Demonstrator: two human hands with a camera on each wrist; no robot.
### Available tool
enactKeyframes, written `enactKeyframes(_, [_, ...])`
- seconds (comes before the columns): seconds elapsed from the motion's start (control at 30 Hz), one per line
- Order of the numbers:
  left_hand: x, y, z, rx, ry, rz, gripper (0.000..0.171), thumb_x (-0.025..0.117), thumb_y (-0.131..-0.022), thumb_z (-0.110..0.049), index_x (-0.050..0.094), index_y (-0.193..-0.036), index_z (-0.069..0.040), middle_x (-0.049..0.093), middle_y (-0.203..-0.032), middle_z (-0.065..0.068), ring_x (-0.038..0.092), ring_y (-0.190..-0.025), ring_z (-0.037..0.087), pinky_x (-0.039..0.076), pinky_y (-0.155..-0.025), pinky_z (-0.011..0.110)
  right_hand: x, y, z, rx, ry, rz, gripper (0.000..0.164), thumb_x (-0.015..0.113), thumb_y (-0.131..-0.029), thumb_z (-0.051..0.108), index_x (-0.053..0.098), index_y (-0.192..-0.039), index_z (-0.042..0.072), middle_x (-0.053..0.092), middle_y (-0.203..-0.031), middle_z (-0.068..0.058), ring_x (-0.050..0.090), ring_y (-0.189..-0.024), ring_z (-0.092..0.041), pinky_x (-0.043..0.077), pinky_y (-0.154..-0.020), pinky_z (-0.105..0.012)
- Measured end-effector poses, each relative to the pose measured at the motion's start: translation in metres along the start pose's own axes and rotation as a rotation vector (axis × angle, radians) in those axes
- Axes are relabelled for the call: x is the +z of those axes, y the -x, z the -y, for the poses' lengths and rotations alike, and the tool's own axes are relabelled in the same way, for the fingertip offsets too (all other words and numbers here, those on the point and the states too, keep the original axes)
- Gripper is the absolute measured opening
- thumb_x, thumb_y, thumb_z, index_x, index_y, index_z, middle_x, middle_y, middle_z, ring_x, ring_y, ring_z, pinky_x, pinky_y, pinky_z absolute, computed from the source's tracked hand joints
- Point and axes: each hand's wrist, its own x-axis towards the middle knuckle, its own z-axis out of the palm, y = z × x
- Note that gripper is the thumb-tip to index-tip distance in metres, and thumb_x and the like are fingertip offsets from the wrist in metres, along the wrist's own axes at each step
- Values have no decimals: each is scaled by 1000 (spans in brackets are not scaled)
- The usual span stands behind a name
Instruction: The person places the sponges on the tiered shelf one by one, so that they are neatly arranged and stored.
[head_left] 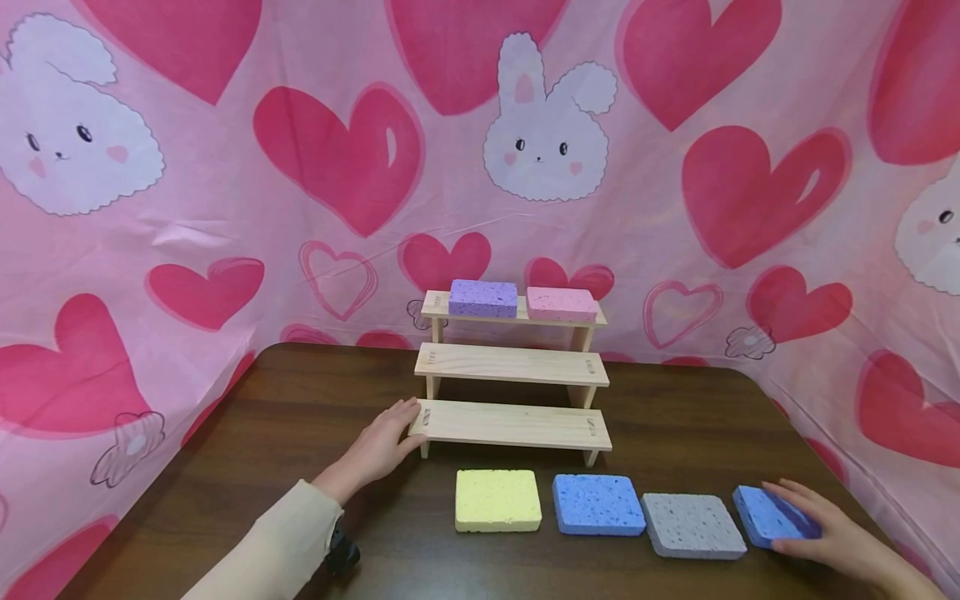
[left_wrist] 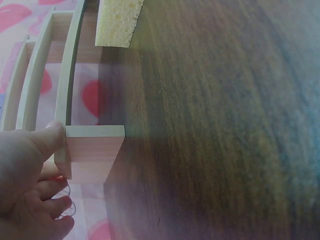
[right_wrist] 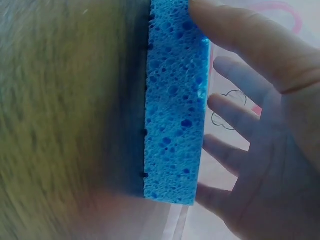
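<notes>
At the left end of the lowest wooden step shelf (head_left: pixel 512 425) is my left hand (left_wrist: pixel 25 175), its thumb on the front edge of the board and the other fingers curled by its end. My right hand (head_left: pixel 834 531) is spread over a blue sponge (head_left: pixel 771 518) at the far right of the row. The right wrist view has the thumb over the near side of that sponge (right_wrist: pixel 175 115), with spread fingers (right_wrist: pixel 240 115) reaching to its top edge. Left of it lie a grey sponge (head_left: pixel 693 525), another blue sponge (head_left: pixel 598 504) and a yellow sponge (head_left: pixel 497 500).
A purple sponge (head_left: pixel 483 298) and a pink sponge (head_left: pixel 562 304) sit on the shelf's top step. Below them is the bare middle step (head_left: pixel 512 363). A pink curtain (head_left: pixel 195 192) with hearts and rabbits surrounds the dark wooden table (head_left: pixel 300 400).
</notes>
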Motion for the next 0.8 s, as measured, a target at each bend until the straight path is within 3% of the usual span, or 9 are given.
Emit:
enactKeyframes(0.07, [0,0,0,-2,0,1,55,65,-87,-21,46,-132,4,40,-138,21,32,-129,38,27,-101,53,1,1,-2,12,2,1,73,74,-70,8,45,-135,21,35,-125,-34,31,-109,-45,28,-70,-71])
enactKeyframes(0.1, [0,0,0,-3,0,1,55,65,-87,-21,46,-132,4,40,-138,21,32,-129,38,27,-101,53,1,1,-3,17,-2,3,76,74,-69,8,43,-136,23,32,-123,-39,29,-103,-53,26,-70,-71])
enactKeyframes(0.33, [0,0,-1,-3,-14,3,55,65,-87,-21,46,-132,4,40,-138,21,32,-128,38,28,-101,53,3,1,-9,-5,-7,-12,91,75,-65,7,31,-143,24,28,-123,-43,25,-104,-63,19,-71,-75])
enactKeyframes(0.4, [0,0,-1,-6,-16,5,55,65,-87,-21,47,-132,4,40,-138,21,32,-129,38,28,-100,53,4,1,-9,-26,3,-16,95,75,-64,6,28,-143,31,30,-122,-41,25,-104,-62,19,-71,-75])
enactKeyframes(0.47, [0,0,-1,-6,-16,5,55,65,-87,-22,47,-132,4,40,-138,21,32,-129,38,28,-100,53,5,2,-10,-64,21,-44,96,76,-61,6,31,-141,32,34,-128,-26,26,-113,-47,22,-72,-72])
enactKeyframes(0.53, [0,0,-1,-6,-15,6,55,65,-87,-22,47,-132,4,40,-138,21,32,-129,38,28,-101,53,6,2,-12,-99,48,-73,94,78,-59,6,36,-139,30,37,-129,-2,27,-118,-22,26,-74,-65])
enactKeyframes(0.63, [-1,0,-1,-5,-14,4,55,65,-87,-22,46,-132,4,40,-138,21,32,-129,38,28,-101,53,7,2,-14,-110,66,-96,88,80,-57,7,43,-135,24,29,-117,29,20,-106,12,30,-73,-55])
enactKeyframes(0.67, [-1,0,-1,-5,-14,5,55,65,-87,-21,46,-132,4,40,-138,21,31,-129,38,28,-101,53,7,2,-15,-108,65,-92,86,80,-57,7,44,-135,21,27,-116,33,16,-103,19,31,-72,-54])
enactKeyframes(0.8, [-1,0,-1,-11,-10,9,56,65,-87,-22,46,-132,4,39,-139,20,31,-129,37,28,-101,53,6,2,-18,-87,50,-67,83,79,-60,7,44,-134,20,25,-114,35,15,-100,21,33,-67,-60])
